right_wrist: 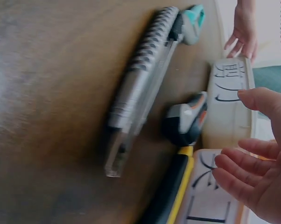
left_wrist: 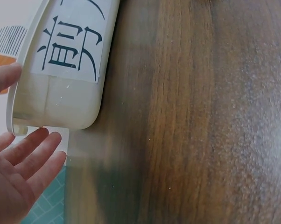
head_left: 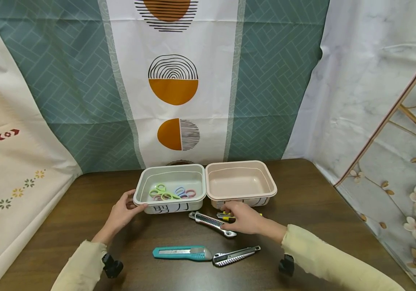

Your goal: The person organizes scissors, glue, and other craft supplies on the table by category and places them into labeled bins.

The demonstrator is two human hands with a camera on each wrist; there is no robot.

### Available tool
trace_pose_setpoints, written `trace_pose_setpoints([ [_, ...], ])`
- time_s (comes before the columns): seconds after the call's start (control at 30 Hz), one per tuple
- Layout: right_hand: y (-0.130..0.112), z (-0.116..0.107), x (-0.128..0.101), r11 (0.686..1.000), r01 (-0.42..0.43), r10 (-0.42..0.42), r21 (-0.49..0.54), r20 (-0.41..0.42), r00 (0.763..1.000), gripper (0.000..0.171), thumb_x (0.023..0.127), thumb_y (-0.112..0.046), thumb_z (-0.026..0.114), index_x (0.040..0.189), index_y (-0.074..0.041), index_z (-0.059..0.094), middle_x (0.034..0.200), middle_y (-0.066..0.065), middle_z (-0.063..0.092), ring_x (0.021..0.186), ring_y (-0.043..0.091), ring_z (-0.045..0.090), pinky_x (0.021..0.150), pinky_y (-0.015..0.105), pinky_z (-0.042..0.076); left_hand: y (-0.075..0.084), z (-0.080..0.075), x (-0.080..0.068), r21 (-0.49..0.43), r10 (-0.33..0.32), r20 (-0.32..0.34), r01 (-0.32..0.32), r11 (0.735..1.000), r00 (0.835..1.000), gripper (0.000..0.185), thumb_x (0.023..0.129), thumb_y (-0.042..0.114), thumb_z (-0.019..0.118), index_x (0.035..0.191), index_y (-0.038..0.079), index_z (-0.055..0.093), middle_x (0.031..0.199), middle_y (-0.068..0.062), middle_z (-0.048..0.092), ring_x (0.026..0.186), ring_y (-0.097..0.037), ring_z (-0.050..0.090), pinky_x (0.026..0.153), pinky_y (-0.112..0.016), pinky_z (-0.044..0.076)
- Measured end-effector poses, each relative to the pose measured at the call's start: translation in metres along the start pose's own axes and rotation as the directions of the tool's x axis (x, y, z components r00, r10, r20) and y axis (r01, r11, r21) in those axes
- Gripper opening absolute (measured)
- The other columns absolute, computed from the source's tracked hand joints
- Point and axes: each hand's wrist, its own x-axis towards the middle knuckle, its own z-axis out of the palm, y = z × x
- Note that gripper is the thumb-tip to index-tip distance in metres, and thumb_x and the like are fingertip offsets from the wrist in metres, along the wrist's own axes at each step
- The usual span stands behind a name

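My left hand [head_left: 122, 208] is at the left front corner of a pale green-grey bin [head_left: 169, 169], thumb at its rim and the other fingers fairly straight beside its end. Several pairs of coloured scissors [head_left: 171, 194] lie inside. My right hand [head_left: 246, 218] hovers over a yellow-and-black utility knife [head_left: 226, 216], partly hiding it, in front of a beige-pink bin [head_left: 271, 182]. In the right wrist view its fingers [right_wrist: 245, 170] are spread and hold nothing. A silver utility knife [head_left: 211, 223] lies just left of that hand.
Closer to me on the brown wooden table [head_left: 139, 275] lie a teal utility knife [head_left: 179, 253] and a black-and-silver utility knife [head_left: 235, 256], end to end. A paper label [left_wrist: 68, 51] with black characters is on the green-grey bin's front. Patterned cloth [head_left: 277, 101] hangs behind the table.
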Motion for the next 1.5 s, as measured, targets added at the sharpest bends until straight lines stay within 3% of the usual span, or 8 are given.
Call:
trace_pose_setpoints([
  [0.33, 0.011, 0.02, -0.01, 0.998, -0.057, 0.057, -0.019, -0.001, 0.998, 0.045, 0.069, -0.028, 0.076, 0.102, -0.001, 0.061, 0.082, 0.001, 0.058, 0.072, 0.012, 0.053, 0.065, 0.025, 0.043, -0.001, 0.001, 0.001, -0.026, -0.011, 0.004, 0.011, 1.0, 1.0, 0.072, 0.083, 0.03, 0.067, 0.135, -0.003, 0.03, 0.117, -0.027, 0.053, 0.097, -0.031, 0.057, 0.071, -0.026, 0.047],
  [0.73, 0.004, 0.031, -0.009, 0.988, -0.087, 0.081, -0.13, -0.054, 0.995, 0.041, 0.059, -0.026, 0.081, 0.089, -0.006, 0.061, 0.073, -0.003, 0.05, 0.065, 0.008, 0.045, 0.057, 0.023, 0.039, -0.003, 0.001, 0.001, -0.023, -0.006, -0.004, 0.006, 1.0, 1.0, 0.071, 0.083, 0.029, 0.067, 0.135, -0.003, 0.03, 0.116, -0.026, 0.054, 0.097, -0.03, 0.057, 0.069, -0.023, 0.047],
  [1.2, 0.01, 0.03, -0.008, 0.992, -0.097, 0.094, -0.084, -0.04, 0.995, 0.037, 0.057, -0.014, 0.081, 0.088, 0.001, 0.066, 0.075, 0.003, 0.061, 0.07, 0.015, 0.056, 0.064, 0.027, 0.045, -0.002, 0.002, 0.0, -0.011, -0.015, 0.005, 0.015, 1.0, 1.0, 0.072, 0.083, 0.03, 0.066, 0.135, -0.003, 0.029, 0.117, -0.027, 0.053, 0.098, -0.031, 0.056, 0.071, -0.027, 0.047],
  [1.5, 0.009, 0.028, -0.005, 0.988, -0.109, 0.107, -0.111, -0.026, 0.994, 0.032, 0.056, -0.013, 0.081, 0.083, 0.0, 0.069, 0.072, 0.003, 0.064, 0.066, 0.014, 0.057, 0.061, 0.027, 0.045, -0.003, 0.001, 0.002, -0.022, -0.009, 0.004, 0.009, 1.0, 1.0, 0.071, 0.083, 0.031, 0.066, 0.135, -0.003, 0.03, 0.116, -0.026, 0.054, 0.098, -0.031, 0.056, 0.072, -0.029, 0.048],
])
